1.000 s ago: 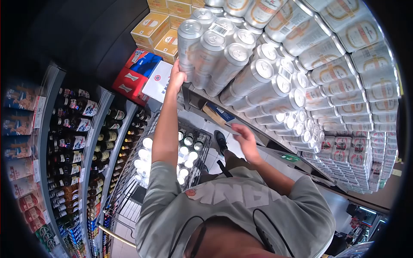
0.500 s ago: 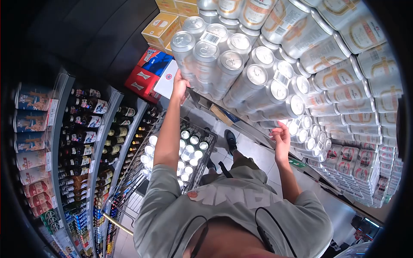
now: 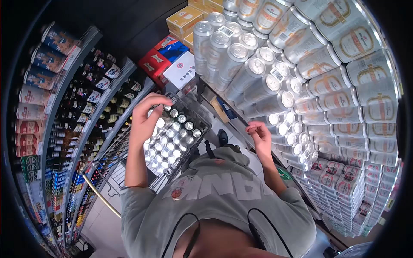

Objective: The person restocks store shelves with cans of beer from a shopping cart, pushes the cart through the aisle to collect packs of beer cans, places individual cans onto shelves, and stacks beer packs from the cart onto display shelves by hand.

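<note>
My left hand (image 3: pixel 147 114) hangs over the shopping cart (image 3: pixel 205 124), thumb apart from its bent fingers, nothing in it. Under it the cart holds many upright cans (image 3: pixel 170 142) with shiny tops. My right hand (image 3: pixel 260 136) is loosely curled with nothing visible in it, beside the edge of the can display. Closest to it are silver beer cans (image 3: pixel 287 99) in packs, their lids facing up; a barcode label (image 3: pixel 226 31) lies across one pack. Neither hand appears to touch a can.
Stacked silver cans (image 3: pixel 344 71) rise along the right. Red-label cans (image 3: pixel 331 178) stand lower down. Yellow boxes (image 3: pixel 184 19), a red box (image 3: pixel 154 64) and a white box (image 3: pixel 179 69) are at the back. Bottle shelves (image 3: pixel 92 86) line the left. A cart handle (image 3: pixel 101 195) juts out nearby.
My left hand has left the side of the can packs and moved over the cart. My right hand has drawn back from the cans. The view has shifted.
</note>
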`<action>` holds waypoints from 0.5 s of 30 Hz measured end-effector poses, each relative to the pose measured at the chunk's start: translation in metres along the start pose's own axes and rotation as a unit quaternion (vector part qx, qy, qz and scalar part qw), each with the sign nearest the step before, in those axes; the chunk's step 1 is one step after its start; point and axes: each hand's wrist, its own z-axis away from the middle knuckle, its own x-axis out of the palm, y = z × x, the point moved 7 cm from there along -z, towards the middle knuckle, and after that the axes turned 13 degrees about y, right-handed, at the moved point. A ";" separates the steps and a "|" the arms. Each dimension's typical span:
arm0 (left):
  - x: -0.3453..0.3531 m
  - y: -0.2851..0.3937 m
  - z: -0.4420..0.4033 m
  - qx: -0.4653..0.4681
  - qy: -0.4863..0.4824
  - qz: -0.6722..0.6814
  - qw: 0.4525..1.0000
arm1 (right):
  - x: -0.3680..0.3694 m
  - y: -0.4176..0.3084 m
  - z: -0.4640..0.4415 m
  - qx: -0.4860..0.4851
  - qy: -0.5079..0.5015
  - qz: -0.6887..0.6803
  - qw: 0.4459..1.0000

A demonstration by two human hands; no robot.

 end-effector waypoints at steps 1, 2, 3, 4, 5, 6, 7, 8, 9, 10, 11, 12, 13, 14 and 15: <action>-0.008 0.062 0.009 0.086 -0.024 -0.048 0.995 | 0.007 -0.005 -0.004 -0.011 -0.018 0.005 1.000; -0.014 0.115 0.022 0.169 -0.010 -0.029 0.985 | 0.016 -0.009 -0.006 -0.016 -0.033 0.004 0.999; -0.020 0.160 0.041 0.214 0.011 -0.023 0.977 | 0.027 -0.009 -0.009 -0.015 -0.060 -0.001 0.998; -0.025 0.192 0.062 0.321 0.072 -0.012 0.944 | 0.040 -0.006 -0.011 -0.012 -0.089 -0.005 0.996; -0.029 0.226 0.071 0.387 -0.055 -0.082 0.917 | 0.053 -0.002 -0.010 -0.006 -0.120 -0.008 0.993; -0.035 0.244 0.090 0.363 -0.001 -0.103 0.926 | 0.069 0.003 -0.009 -0.009 -0.158 0.008 0.987; -0.040 0.258 0.104 0.335 0.012 -0.132 0.933 | 0.087 0.014 -0.006 -0.016 -0.202 0.030 0.979; -0.048 0.266 0.120 0.310 0.027 -0.162 0.937 | 0.104 0.028 -0.001 -0.023 -0.247 0.051 0.967; -0.056 0.273 0.136 0.285 0.040 -0.191 0.938 | 0.124 0.037 0.006 -0.033 -0.290 0.070 0.954; -0.063 0.276 0.149 0.232 0.047 -0.217 0.947 | 0.148 0.040 0.017 -0.053 -0.324 0.149 0.933; -0.071 0.278 0.162 0.178 0.052 -0.238 0.953 | 0.171 0.042 0.029 -0.107 -0.364 0.160 0.911; -0.078 0.278 0.170 0.124 0.058 -0.257 0.957 | 0.194 0.052 0.040 -0.141 -0.411 0.181 0.882; -0.085 0.278 0.179 0.094 0.052 -0.262 0.959 | 0.217 0.063 0.049 -0.174 -0.457 0.200 0.849; -0.093 0.278 0.189 0.065 0.046 -0.266 0.961 | 0.243 0.072 0.056 -0.231 -0.477 0.231 0.816; -0.101 0.275 0.197 0.035 0.038 -0.266 0.963 | 0.269 0.082 0.063 -0.285 -0.494 0.259 0.779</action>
